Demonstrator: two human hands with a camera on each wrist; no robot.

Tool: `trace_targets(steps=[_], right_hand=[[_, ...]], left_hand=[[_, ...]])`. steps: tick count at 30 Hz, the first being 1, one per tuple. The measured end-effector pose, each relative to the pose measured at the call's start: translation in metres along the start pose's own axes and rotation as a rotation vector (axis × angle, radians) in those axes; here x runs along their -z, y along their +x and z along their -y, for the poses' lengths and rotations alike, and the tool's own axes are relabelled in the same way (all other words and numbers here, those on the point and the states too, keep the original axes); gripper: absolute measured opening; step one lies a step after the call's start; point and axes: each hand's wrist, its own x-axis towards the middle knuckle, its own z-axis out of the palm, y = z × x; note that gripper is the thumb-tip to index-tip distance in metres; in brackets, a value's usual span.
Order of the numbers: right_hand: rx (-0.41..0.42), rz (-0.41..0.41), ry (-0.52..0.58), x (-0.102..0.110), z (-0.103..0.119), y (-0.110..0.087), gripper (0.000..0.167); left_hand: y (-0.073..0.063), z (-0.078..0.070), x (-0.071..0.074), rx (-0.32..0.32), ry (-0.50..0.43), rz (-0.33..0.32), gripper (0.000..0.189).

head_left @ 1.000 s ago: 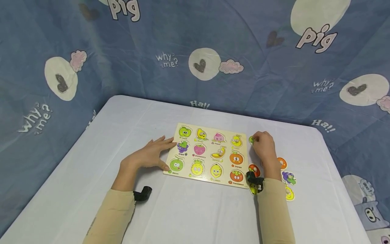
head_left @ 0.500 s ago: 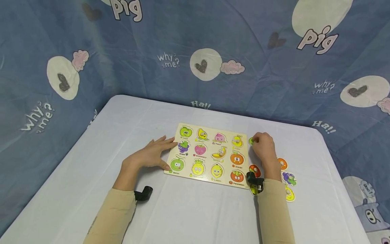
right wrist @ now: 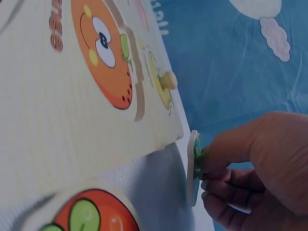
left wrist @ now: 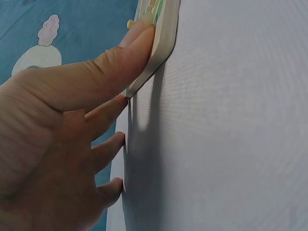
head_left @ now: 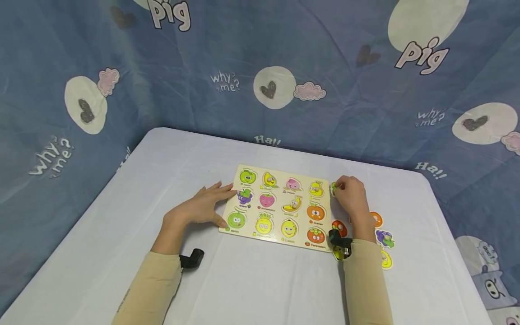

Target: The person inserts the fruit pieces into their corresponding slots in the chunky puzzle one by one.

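A wooden fruit puzzle board lies on the white table. My left hand rests at its left edge with fingers spread; in the left wrist view the thumb lies over the board's corner. Just past the board's right edge, my right hand pinches a green knobbed puzzle piece between thumb and fingers. In the right wrist view this puzzle piece stands on edge, tilted up beside the board, its knob side toward the fingers; its fruit picture is mostly hidden.
Knobbed pear and banana pieces sit in the board. Right of it lie a red piece, an orange piece, a grape piece and a yellow piece, some partly behind the right forearm. A blue printed cloth hangs behind the table.
The green puzzle piece in my right hand has turned from lying nearly flat to tilted up. My left hand stays at the board's edge.
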Motion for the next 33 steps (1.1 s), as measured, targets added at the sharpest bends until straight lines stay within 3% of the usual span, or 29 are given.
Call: trace_targets(steps=[13,24,33], right_hand=[[0.111,0.041,-0.009,-0.010,0.014,-0.008,0.021],[0.169,0.052,-0.012,-0.021,0.035,-0.011,0.008],[0.233,0.119,-0.009,-0.029,0.048,-0.007,0.007]], left_hand=[[-0.001,0.001,0.002,0.006,0.010,0.015,0.106],[-0.001,0.001,0.003,0.016,0.005,0.015,0.106],[-0.001,0.002,0.001,0.005,-0.007,0.016,0.105]])
